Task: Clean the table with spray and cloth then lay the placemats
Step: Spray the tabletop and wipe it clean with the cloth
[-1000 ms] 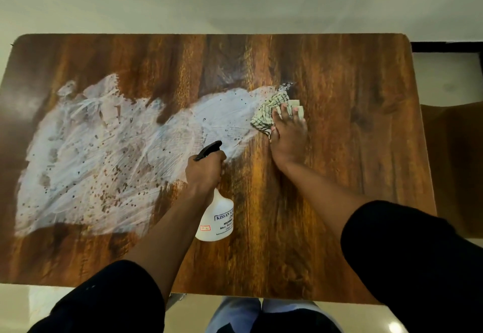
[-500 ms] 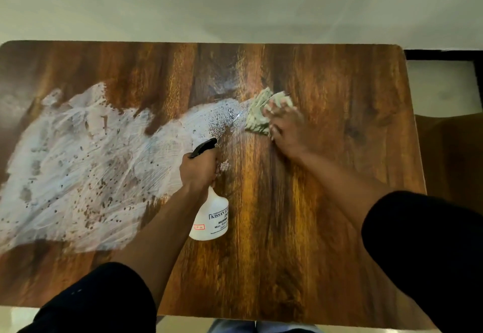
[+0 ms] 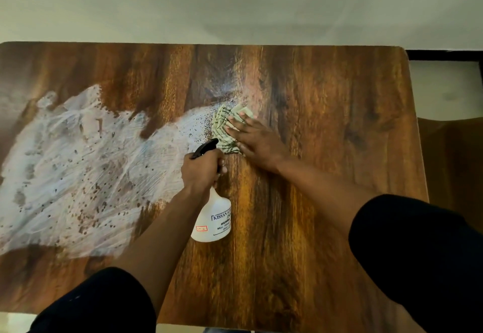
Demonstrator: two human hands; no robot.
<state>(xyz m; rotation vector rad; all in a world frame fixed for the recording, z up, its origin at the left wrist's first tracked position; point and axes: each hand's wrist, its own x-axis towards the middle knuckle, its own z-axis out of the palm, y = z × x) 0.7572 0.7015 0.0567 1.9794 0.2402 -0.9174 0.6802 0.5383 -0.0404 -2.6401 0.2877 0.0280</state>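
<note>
A dark wooden table point(image 3: 326, 102) fills the view. A wide white smear of cleaner point(image 3: 78, 170) covers its left half. My left hand point(image 3: 201, 170) grips the neck of a white spray bottle point(image 3: 213, 217) with a black nozzle that points away from me. My right hand point(image 3: 254, 140) presses flat, with straight fingers, on a crumpled green-checked cloth point(image 3: 222, 127) at the smear's right end, near the table's middle. No placemats are in view.
A pale wall stands behind the table's far edge. A brown chair point(image 3: 454, 165) sits past the table's right edge. My black sleeves cover the table's near corners.
My right hand has slid the cloth leftward and back over the smear's right tip, which is now shorter. The left hand with the bottle has stayed almost in place.
</note>
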